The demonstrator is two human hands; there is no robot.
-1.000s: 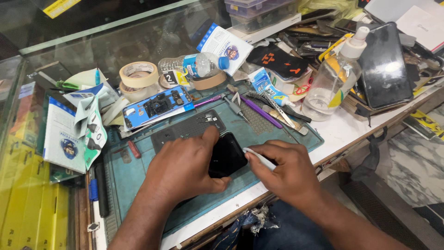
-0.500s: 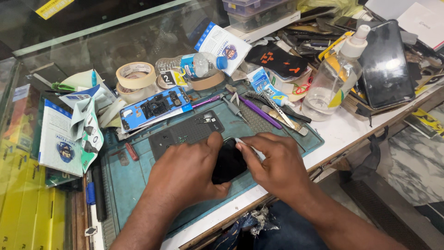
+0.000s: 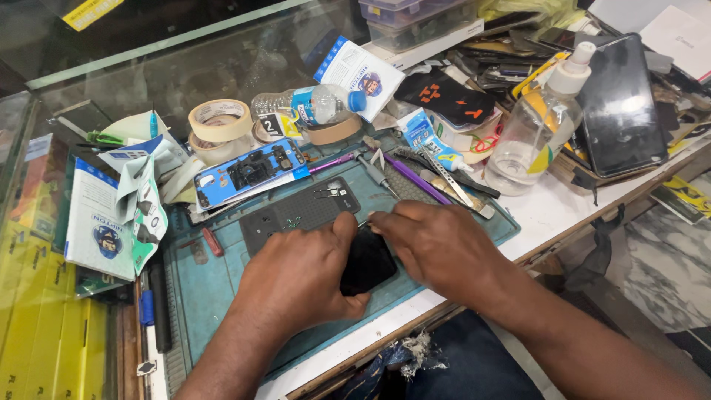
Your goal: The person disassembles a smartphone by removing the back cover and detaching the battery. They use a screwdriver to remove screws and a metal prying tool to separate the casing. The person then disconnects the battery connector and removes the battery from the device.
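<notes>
Two hands, left hand (image 3: pixel 296 278), right hand (image 3: pixel 441 248), one black phone (image 3: pixel 368 261)

Glossy black phone (image 3: pixel 368 261); matt rubbery mat (image 3: pixel 215 289)

1. A clear spray bottle (image 3: pixel 535 122) with a white nozzle stands on the white counter (image 3: pixel 552 215).
2. Rolls of masking tape (image 3: pixel 219 121) sit beside a small water bottle (image 3: pixel 311 104) lying on its side.
3. A dark tablet (image 3: pixel 621 107) leans at the far right.
4. Blue-and-white packets (image 3: pixel 100 222) lie at the left of the teal work mat (image 3: pixel 200 289).
5. Tweezers (image 3: pixel 452 174) rest beside a purple tool (image 3: pixel 415 178).
</notes>
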